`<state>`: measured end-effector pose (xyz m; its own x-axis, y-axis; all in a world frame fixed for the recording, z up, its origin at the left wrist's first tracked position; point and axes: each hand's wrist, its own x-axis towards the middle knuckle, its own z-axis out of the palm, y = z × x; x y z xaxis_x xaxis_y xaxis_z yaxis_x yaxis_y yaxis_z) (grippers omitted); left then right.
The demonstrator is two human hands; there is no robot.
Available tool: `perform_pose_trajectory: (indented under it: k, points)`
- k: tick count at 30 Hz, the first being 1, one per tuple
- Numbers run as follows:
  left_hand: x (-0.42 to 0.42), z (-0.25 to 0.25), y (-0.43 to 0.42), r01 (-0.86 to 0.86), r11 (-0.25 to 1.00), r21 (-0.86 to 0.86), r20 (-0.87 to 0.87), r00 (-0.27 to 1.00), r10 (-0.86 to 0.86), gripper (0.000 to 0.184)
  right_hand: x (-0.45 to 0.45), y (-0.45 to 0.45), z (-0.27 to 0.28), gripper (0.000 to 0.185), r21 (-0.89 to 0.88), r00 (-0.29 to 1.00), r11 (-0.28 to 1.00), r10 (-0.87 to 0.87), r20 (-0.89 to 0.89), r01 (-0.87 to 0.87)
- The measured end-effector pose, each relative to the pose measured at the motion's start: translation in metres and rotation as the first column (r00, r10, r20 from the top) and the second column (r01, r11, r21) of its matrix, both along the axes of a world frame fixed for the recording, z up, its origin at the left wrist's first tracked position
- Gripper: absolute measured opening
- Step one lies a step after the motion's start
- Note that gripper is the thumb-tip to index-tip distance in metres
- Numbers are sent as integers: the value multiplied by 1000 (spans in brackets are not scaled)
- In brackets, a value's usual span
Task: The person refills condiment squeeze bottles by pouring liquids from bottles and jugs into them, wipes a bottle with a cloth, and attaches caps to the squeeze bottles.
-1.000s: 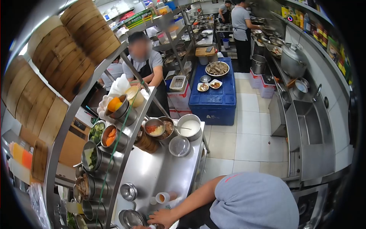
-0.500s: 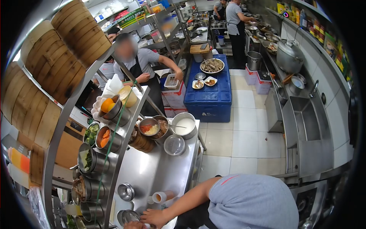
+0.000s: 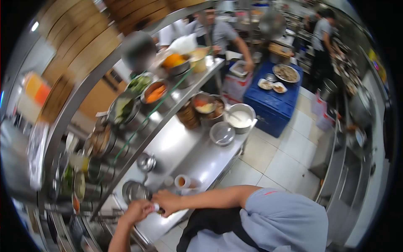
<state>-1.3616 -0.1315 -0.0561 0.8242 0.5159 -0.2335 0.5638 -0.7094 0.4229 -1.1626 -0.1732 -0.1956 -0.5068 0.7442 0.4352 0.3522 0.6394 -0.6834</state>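
My left hand [image 3: 137, 211] reaches in from the bottom left, its fingers closed at the white end of a small item [image 3: 156, 207]. From the right comes my right hand [image 3: 167, 202], fingers wrapped around the same item, most of which they hide. Just beyond the hands on the steel counter [image 3: 197, 161] is a metal bowl [image 3: 136, 192]. Smaller metal bowls [image 3: 146, 162] stand farther up. Right of these lies a clear cup with orange contents [image 3: 182, 181].
A shelf with metal pots of vegetables [image 3: 154, 92] overhangs the counter's left side. A pot of white contents [image 3: 240, 118] and a lidded tub [image 3: 222, 133] stand at its far end. Co-workers [image 3: 222, 35] are beyond, near a blue chest [image 3: 273, 98].
The view has swung left and tilted, so the counter lies more diagonally. Both hands show more fully, and the white-ended item between them is clearer. More of the apron is visible.
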Motion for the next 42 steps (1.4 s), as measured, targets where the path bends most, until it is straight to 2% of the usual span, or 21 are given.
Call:
perform_pose_trajectory:
  k: [1, 2, 4, 6, 8, 11, 13, 14, 16, 20, 21, 22, 26, 28, 30, 32, 34, 37, 38, 40, 42]
  points:
    - [9, 11, -5, -68, 996, -51, -3, 998, 68, 14, 0, 2, -1, 71, 32, 1000, 999, -7, -2, 7]
    - [11, 15, -3, -4, 999, -38, -10, 1000, 4, 12, -1, 1, -2, 70, 30, 999, 999, -31, -4, 32]
    - [18, 24, -14, -49, 999, 9, -15, 999, 49, 11, 2, 2, 6, 69, -24, 1000, 1000, -14, 21, 15]
    - [30, 38, -27, 89, 914, 395, -116, 992, -46, 14, 3, 5, 9, 68, -35, 1000, 999, 1, 24, 0]
    - [23, 27, -34, 89, 886, 455, -146, 989, -24, 18, 3, 2, 11, 67, -41, 1000, 999, 2, 25, -1]
    - [17, 19, -31, 57, 909, 412, -149, 989, 6, 17, 2, 1, 9, 67, -18, 999, 1000, 20, 30, -20]
    - [13, 13, -22, 12, 971, 240, -148, 989, 25, 18, -2, 1, 1, 68, 27, 999, 1000, 1, 40, -2]
    - [15, 14, -18, 2, 972, 237, -143, 989, 33, 18, 0, 0, 4, 68, 23, 999, 1000, 10, 44, -11]
    - [19, 14, -10, -166, 985, -37, -109, 981, 161, 21, 4, 4, 10, 66, -13, 996, 999, 31, 86, -30]
    - [17, -4, -1, -90, 996, 9, -82, 992, 90, 27, 3, 9, 11, 64, -93, 994, 995, 55, 90, -47]
    - [15, -9, 3, -96, 992, -79, -60, 994, 91, 32, 3, 10, 8, 65, -31, 997, 998, 52, 53, -51]
    - [18, -10, 4, -99, 993, -63, -37, 995, 97, 32, 2, 9, 9, 65, -18, 998, 999, 47, 45, -46]
    - [13, -15, 3, -206, 958, -200, -110, 976, 187, 39, 4, 10, 14, 67, -26, 995, 998, 56, 78, -54]
    - [4, -27, 1, -183, 961, -209, 26, 981, 192, 40, 2, 9, 13, 64, -55, 989, 997, 70, 134, -63]
    - [0, -37, 2, -190, 952, -242, 85, 973, 216, 42, -2, 11, 2, 57, -65, 998, 996, 55, 25, -53]
    - [5, -32, 2, -227, 935, -273, 63, 966, 253, 44, -1, 13, 5, 56, -36, 999, 998, 45, -11, -45]
    - [8, -27, 2, -228, 934, -276, 63, 965, 254, 44, 2, 18, 6, 57, -23, 987, 988, 153, -41, -154]
    - [14, -2, -1, -357, 807, -471, -97, 930, 355, 40, -9, 15, 2, 57, -46, 986, 985, 163, -38, -165]
    - [10, -6, 0, -347, 812, -470, -94, 934, 345, 40, -4, 17, 5, 57, -46, 994, 994, 99, -40, -101]
    - [7, -26, 16, -51, 972, -230, -15, 999, 49, 42, -1, 16, 8, 55, -27, 994, 994, 107, 9, -107]
    - [-7, -59, 29, -34, 914, -404, 96, 992, 79, 45, 0, 18, 5, 56, -66, 988, 986, 151, -16, -152]
